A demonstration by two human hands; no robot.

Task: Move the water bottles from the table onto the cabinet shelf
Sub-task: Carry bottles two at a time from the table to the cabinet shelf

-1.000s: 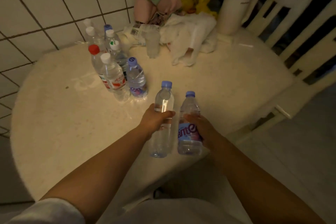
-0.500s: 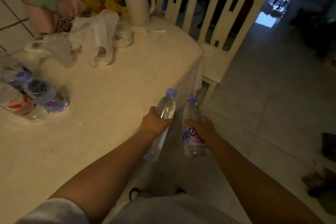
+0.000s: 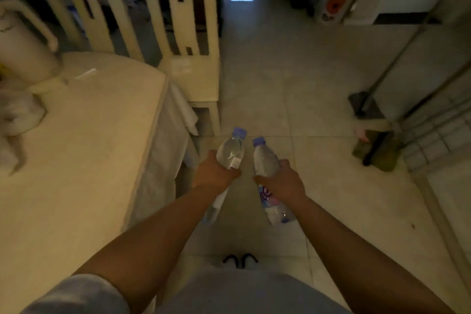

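1. Grey cloth of a short sleeve (image 3: 76, 296) and the person's grey garment fill the bottom edge, with two dark sandal straps (image 3: 240, 260) showing on the pale tiled floor (image 3: 293, 79) just beyond.
2. Both bare forearms reach forward over the floor, to the right of the cream-coloured surface (image 3: 76, 160).
3. The left hand (image 3: 216, 173) grips a clear plastic water bottle with a blue cap and no visible brand label (image 3: 230, 151), fingers curled round its middle; its neck points forward and slightly right, its base hidden behind the wrist.
4. The right hand (image 3: 283, 181) grips a second clear plastic water bottle with a blue cap and a pink-and-blue label (image 3: 265, 160), fingers wrapped round its upper body; the cap leans forward-left and the labelled lower half hangs below the hand.
5. The two bottles are held off the surface, above the floor, side by side and close, caps nearly together but not touching.
6. On the surface, at the far left, lie a crumpled white cloth (image 3: 17, 115) and behind it a cream electric kettle (image 3: 25, 46), both blurred.
7. Two cream wooden chairs with slatted backs (image 3: 183, 20) stand at the surface's far edge.
8. To the right, a long-handled broom or mop (image 3: 367, 102) leans against a white wall, with a dark green rag (image 3: 377, 150) on the floor nearby.
9. Farthest off, a dim passage holds dark clutter and a bright patch of light; the cabinet shelf cannot be made out.
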